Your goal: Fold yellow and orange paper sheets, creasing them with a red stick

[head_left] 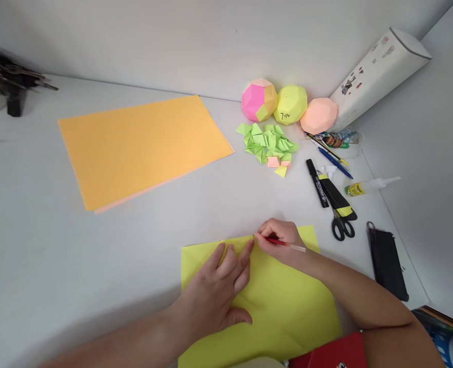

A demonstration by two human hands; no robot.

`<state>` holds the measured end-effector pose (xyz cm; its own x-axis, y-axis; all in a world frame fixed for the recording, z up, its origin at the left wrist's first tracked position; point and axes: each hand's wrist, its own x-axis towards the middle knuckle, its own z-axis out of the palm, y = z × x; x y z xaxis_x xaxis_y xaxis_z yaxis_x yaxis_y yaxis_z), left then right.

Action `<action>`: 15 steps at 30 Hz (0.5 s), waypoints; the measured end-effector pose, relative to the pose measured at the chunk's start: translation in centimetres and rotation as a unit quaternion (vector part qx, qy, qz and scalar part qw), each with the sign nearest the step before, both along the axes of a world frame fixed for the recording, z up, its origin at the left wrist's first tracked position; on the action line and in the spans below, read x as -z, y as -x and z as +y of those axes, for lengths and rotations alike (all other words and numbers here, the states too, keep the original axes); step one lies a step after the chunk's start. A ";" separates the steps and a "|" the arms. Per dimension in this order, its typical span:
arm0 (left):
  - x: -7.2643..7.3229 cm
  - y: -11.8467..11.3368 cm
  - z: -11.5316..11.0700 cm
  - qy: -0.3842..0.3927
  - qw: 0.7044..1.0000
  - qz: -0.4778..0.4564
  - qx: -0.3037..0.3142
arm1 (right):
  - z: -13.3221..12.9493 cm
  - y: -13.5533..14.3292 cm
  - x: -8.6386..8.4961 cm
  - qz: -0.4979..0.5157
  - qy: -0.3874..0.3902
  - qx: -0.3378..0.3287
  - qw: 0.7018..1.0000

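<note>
Right hand (284, 231) pinching a slim red pen (295, 247) now, tip down at the far edge of the yellow paper (287, 306), which lies on the near part of the white table (153, 225)! Left hand (216, 289) grasps nothing, fingers loosely spread across that same sheet, index finger right beside the pen tip, while farther back an orange sheet (145, 153) lies left of little green paper pieces (266, 143).

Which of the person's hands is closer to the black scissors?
Right. The right hand, holding a slim red pen, is left of the scissors; the left hand rests on the yellow paper, farther left.
</note>
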<state>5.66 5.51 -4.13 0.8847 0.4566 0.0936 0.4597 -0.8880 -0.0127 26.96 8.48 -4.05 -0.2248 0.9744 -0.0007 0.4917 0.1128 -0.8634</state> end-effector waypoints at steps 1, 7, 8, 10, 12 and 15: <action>0.0 0.0 0.0 0.001 1.000 0.001 0.000 | 0.0 0.0 0.0 0.000 0.000 -0.001 1.000; 0.0 -0.1 0.1 0.004 1.000 -0.002 0.001 | 0.0 -0.1 0.1 0.016 0.016 0.003 1.000; 0.0 -0.1 0.1 0.005 1.000 -0.001 0.001 | 0.1 -0.1 0.1 0.034 0.028 0.012 0.999; 0.1 -0.1 0.1 0.009 1.000 -0.001 0.000 | 0.3 -0.2 0.1 0.096 0.061 0.046 0.992; 0.2 0.0 0.1 0.012 1.000 -0.004 -0.001 | 0.5 -0.3 0.2 0.175 0.088 0.089 0.977; 0.4 0.1 0.1 0.013 1.000 -0.015 0.003 | 1.1 -0.4 0.7 0.257 0.104 0.108 0.955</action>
<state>5.52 5.64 -4.50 0.8841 0.4547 0.1081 0.4550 -0.8902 0.0232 27.31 9.58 -4.70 -0.0420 0.9890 -0.1418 -0.0104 -0.1423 -0.9898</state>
